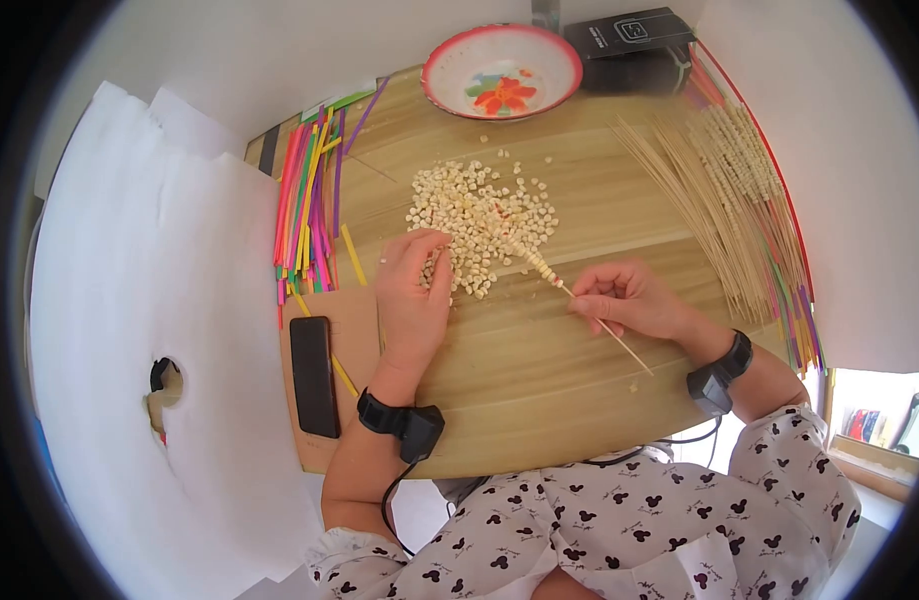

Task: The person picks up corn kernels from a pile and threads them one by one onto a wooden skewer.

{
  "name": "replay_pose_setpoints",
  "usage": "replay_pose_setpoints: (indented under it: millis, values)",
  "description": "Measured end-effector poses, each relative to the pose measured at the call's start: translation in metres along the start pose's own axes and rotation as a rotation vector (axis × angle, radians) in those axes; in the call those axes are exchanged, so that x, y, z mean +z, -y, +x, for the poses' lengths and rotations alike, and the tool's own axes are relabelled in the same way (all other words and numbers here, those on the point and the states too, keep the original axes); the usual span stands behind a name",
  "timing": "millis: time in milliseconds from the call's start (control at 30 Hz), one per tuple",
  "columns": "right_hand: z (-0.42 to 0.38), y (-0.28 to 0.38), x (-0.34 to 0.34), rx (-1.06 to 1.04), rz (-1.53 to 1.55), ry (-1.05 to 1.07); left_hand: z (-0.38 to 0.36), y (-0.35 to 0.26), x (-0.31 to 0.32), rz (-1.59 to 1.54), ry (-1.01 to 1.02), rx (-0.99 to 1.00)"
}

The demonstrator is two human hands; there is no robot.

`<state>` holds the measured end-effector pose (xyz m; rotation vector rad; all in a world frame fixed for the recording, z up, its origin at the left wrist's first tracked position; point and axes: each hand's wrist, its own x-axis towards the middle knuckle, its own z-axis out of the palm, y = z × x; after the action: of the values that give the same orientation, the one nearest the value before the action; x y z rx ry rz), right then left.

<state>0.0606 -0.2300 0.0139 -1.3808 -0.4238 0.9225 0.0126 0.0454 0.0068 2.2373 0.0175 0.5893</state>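
A thin wooden stick [624,345] is pinched between the thumb and fingers of my right hand [629,300]. Cream-coloured beads [537,262] are threaded along its upper part, which reaches over a loose pile of similar beads [457,205] on the wooden table. My left hand [415,285] rests at the pile's lower left edge, its fingers bent inward among the beads; whether they hold one is hidden.
Colourful strips [304,200] lie at the left, above a black phone [313,375] on brown cardboard [364,325]. An enamel bowl [439,75] and a black box [629,35] stand at the back. Bare sticks [679,190] and beaded sticks [744,160] lie at the right.
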Motion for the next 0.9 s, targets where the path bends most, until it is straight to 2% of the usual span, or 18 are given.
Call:
replay_pose_setpoints:
  millis: [67,467,900]
  values:
    - [0.000,-0.001,-0.001,0.005,0.011,-0.010,0.001,0.003,0.003,0.173,0.043,0.163]
    - [-0.001,0.002,0.000,0.018,-0.059,0.020,0.005,0.003,0.015,0.275,0.079,0.226]
    - [-0.001,-0.004,0.001,-0.087,-0.096,0.058,0.006,0.001,0.017,0.360,0.036,0.304]
